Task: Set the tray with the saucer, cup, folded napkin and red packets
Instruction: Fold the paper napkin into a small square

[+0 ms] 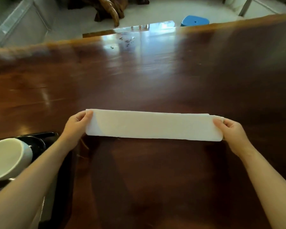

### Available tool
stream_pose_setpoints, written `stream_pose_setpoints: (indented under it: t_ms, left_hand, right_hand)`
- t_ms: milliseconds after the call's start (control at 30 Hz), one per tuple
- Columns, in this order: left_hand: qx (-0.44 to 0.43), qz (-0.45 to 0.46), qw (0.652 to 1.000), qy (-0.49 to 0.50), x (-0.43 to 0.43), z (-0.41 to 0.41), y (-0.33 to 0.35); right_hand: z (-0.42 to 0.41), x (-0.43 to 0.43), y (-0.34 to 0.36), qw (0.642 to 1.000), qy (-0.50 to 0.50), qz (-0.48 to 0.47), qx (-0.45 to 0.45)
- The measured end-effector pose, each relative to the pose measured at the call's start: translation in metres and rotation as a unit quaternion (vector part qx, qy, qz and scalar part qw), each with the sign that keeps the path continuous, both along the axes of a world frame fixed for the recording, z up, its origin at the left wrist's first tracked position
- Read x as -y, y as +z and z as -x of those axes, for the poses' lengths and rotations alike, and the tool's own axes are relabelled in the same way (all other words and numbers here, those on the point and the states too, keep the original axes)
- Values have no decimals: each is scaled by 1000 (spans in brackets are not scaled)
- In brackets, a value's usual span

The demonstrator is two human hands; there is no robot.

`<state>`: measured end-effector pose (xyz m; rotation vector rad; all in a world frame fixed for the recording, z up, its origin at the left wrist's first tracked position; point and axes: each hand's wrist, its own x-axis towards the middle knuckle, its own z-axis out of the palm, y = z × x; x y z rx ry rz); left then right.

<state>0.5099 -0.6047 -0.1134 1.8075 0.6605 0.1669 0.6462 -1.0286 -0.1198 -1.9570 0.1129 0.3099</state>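
Head view: I saw both bare hands stretched out over a dark, glossy wooden table [155,76], holding a white napkin [153,125] between them.
Writing: I could read no brand, label or lettering on anything; the frame was slightly blurred.
Napkin: it was folded into a long, narrow band running left to right, with layered edges showing at its far right corner, and it lay at or just above the tabletop; I could not tell which.
Left hand [76,128]: it pinched the napkin's left end, thumb on top near the far corner, the other fingers tucked underneath.
Right hand [230,129]: it pinched the right end in the same way, thumb on top of the cloth.
Napkin against the grip: the band spanned the whole gap between the two hands, pulled flat.
Tray [46,135]: black and glossy, it sat at the left edge, partly under my left forearm.
Cup [6,158]: white, it stood on a dark saucer [37,144] on the tray, well apart from the napkin.
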Motion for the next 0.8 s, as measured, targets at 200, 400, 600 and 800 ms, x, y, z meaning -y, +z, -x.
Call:
stream_pose_setpoints:
  t_ms: [200, 400, 600, 800]
  left_hand:
    - [-66, -266, 953, 128, 29, -32, -29]
    - [-174, -417, 888, 80, 30, -38, -37]
    - [-207, -436, 874, 47, 26, -45, -35]
    - [-210, -465, 859, 40, 25, -47, -40]
  right_hand:
    - [-14, -41, -31, 948, -93, 272, 140]
    - [-24, -52, -47, 866, -50, 453, 204]
    - [-26, -53, -52, 831, -36, 501, 240]
    - [-26, -58, -54, 825, -50, 508, 240]
